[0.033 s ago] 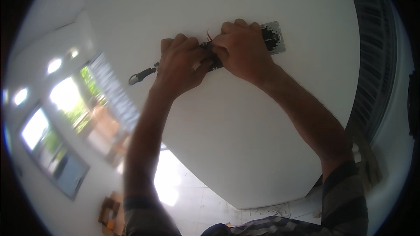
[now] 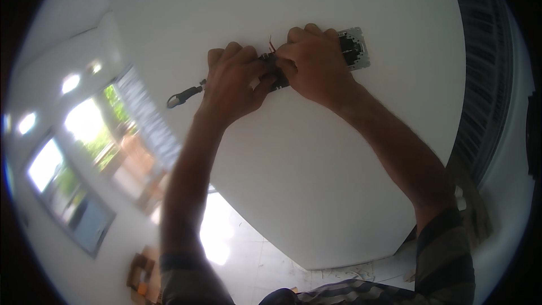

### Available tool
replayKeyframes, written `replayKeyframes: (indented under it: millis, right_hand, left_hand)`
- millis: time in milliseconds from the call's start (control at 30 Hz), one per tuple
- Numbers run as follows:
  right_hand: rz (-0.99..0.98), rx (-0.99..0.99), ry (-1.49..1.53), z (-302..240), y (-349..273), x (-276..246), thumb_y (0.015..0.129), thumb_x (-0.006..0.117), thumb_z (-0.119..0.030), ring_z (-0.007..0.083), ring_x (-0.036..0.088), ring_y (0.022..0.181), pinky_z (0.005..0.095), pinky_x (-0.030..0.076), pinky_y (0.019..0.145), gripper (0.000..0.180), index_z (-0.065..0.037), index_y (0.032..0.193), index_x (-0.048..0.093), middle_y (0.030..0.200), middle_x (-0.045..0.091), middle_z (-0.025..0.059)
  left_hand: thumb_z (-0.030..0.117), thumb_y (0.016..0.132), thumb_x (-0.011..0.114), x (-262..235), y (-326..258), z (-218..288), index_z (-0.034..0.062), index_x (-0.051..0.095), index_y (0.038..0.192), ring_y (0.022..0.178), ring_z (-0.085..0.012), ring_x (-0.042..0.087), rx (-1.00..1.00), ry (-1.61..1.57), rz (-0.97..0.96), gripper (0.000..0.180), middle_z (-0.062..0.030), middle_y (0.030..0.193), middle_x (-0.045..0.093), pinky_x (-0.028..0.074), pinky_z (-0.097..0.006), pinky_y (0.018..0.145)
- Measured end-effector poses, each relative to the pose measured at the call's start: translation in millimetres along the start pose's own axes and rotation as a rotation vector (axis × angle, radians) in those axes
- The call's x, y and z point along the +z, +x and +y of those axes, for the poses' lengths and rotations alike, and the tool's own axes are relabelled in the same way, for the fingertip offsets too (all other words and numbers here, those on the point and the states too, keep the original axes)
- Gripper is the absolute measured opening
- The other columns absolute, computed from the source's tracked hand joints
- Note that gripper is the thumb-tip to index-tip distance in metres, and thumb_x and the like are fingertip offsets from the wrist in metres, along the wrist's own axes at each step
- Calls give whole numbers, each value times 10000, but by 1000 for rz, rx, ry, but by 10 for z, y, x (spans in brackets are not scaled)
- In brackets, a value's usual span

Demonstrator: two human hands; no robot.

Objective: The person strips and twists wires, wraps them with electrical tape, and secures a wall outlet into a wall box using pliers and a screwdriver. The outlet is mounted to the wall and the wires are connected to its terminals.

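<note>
Both hands meet over a white surface, around a black electrical module that shows only in part between them. My left hand is closed on its left side, with the thumb on the near edge. My right hand is closed at its right end, thumb and forefinger pinched together. A thin red wire sticks up beside the right fingertips; its lower end is hidden. Just right of my right hand lies a metal mounting plate with a black centre. A dark tool with a looped end pokes out left of my left hand.
The white tabletop spreads around my hands, its near edge above a pale tiled floor. An opened cardboard box stands on the floor at lower left. Bright windows are at left, a dark ribbed panel at right.
</note>
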State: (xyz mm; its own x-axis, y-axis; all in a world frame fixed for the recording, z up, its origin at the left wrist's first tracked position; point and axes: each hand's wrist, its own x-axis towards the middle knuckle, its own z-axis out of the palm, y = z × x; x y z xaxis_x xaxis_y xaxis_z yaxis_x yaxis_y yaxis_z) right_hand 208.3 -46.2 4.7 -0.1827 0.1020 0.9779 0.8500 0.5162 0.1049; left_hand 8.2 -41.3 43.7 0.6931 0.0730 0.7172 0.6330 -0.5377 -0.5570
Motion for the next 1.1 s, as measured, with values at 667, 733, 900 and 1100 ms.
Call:
replayKeyframes:
  millis: [667,733,900,1100]
  right_hand:
    - [61,-33,74,22,20,13,878,773,-159,219,597,897,456,387,822,45,-119,861,784,862,644,-13]
    - [38,-27,77,33,29,2,882,776,-153,223,600,903,458,391,829,41,-115,891,790,872,646,-12]
    - [-12,-21,73,77,31,20,895,781,-144,236,609,917,459,405,845,57,-108,937,795,899,658,-1]
    - [-32,-9,145,75,59,-22,903,789,-139,242,607,904,456,418,835,50,-115,947,794,892,659,1]
  left_hand:
    - [170,786,834,226,-87,139,150,783,807,839,-169,564,-60,14,213,58,46,774,591,378,-390,836]
    - [183,776,837,180,-67,88,153,775,796,832,-163,561,-16,13,221,72,49,773,591,387,-386,836]
    - [205,752,842,240,-48,145,153,758,784,830,-165,558,-43,99,198,103,49,770,596,402,-381,840]
    - [220,803,840,74,-68,-19,163,770,808,869,-155,576,29,8,48,90,52,795,638,417,-362,884]
